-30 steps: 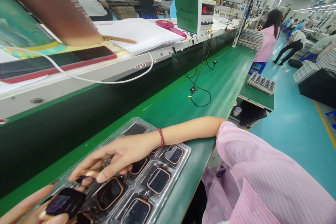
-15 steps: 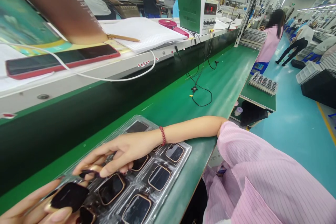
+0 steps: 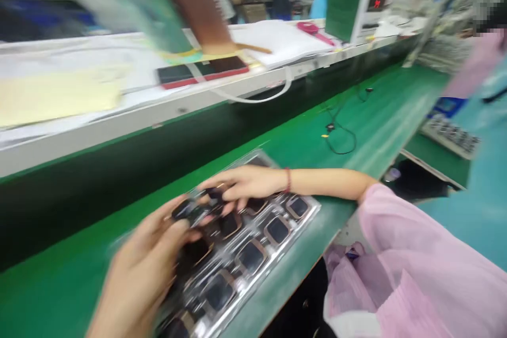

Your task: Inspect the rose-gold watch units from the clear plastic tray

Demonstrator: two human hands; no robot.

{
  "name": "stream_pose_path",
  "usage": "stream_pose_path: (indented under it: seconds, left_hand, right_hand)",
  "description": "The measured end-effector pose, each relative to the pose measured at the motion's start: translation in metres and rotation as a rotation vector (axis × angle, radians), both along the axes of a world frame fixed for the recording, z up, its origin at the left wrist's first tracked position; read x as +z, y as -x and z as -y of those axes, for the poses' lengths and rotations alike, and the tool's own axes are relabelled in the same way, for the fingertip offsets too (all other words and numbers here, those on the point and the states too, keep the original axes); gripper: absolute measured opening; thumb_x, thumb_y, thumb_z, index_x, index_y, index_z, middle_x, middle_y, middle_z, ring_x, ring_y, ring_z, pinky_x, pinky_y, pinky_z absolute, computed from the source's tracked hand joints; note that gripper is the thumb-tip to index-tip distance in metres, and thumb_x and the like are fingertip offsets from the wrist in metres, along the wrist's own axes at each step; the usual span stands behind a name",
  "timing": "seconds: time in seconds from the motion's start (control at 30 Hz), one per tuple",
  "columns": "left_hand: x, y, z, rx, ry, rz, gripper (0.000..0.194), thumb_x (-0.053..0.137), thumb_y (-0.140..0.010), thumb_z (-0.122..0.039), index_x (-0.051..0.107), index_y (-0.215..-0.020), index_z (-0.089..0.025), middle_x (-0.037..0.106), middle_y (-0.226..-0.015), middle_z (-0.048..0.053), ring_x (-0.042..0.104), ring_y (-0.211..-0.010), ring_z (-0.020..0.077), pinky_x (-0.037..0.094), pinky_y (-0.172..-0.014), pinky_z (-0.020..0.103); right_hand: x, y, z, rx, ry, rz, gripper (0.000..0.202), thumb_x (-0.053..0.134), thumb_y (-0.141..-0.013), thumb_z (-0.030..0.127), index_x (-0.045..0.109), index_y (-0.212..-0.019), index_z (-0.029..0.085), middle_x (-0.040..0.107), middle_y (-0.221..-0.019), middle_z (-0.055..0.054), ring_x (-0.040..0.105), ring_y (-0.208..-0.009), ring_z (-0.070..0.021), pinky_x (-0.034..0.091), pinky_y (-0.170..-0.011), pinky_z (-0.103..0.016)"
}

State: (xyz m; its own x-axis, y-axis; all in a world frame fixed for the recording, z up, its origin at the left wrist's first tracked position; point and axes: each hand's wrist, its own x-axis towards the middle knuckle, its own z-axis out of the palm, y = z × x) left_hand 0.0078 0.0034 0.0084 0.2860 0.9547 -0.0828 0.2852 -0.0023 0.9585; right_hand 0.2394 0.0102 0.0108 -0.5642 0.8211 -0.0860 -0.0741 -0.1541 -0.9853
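Observation:
A clear plastic tray [image 3: 253,285] of gold-rimmed smartwatches with dark screens lies on the green bench. Over its far left side, my left hand [image 3: 144,253] is closed around a smartwatch body [image 3: 182,211], held between thumb and fingers. Just beyond, my right hand [image 3: 249,185], with a red bead bracelet [image 3: 288,180] on its wrist, pinches another dark, gold-edged smartwatch [image 3: 216,194]. Both held watches are close together; blur hides whether they touch. Among the seated watches, one [image 3: 251,256] shows plainly in the row nearest me.
A raised white shelf [image 3: 130,121] runs along the bench's far side. It holds a red-edged phone [image 3: 222,66], papers [image 3: 277,42], a teal container [image 3: 158,21] and a green power supply [image 3: 344,10]. A black cable [image 3: 343,148] lies on the bench to the right.
The view has swung left, so the scene shifts right. My left hand has come in closer to my right hand. Each hand keeps its watch.

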Motion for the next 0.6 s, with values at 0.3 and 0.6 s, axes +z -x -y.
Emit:
stream_pose_path:
  seconds: [0.3, 0.6]
  left_hand:
    - [-0.0018, -0.0052, 0.0056, -0.023, 0.024, 0.272, 0.044, 0.075, -0.071, -0.025, 0.062, -0.113, -0.019, 0.072, -0.098, 0.004, 0.066, -0.072, 0.0128, 0.055, -0.069, 0.027]
    - [-0.0057, -0.0023, 0.0062, -0.059, 0.013, 0.26, 0.041, 0.071, -0.078, -0.028, 0.058, -0.116, -0.018, 0.073, -0.099, 0.006, 0.069, -0.069, 0.0129, 0.048, -0.058, 0.022]
  right_hand:
    - [-0.0052, -0.0014, 0.0073, -0.04, -0.178, 0.081, 0.046, 0.059, -0.081, 0.004, 0.065, -0.125, 0.016, 0.076, -0.106, -0.007, 0.073, -0.077, -0.0117, 0.062, -0.066, -0.022]
    - [0.0029, -0.0015, 0.0097, -0.084, -0.176, 0.144, 0.03, 0.064, -0.087, 0.025, 0.06, -0.116, 0.017, 0.076, -0.107, -0.011, 0.075, -0.078, -0.0156, 0.062, -0.067, -0.029]
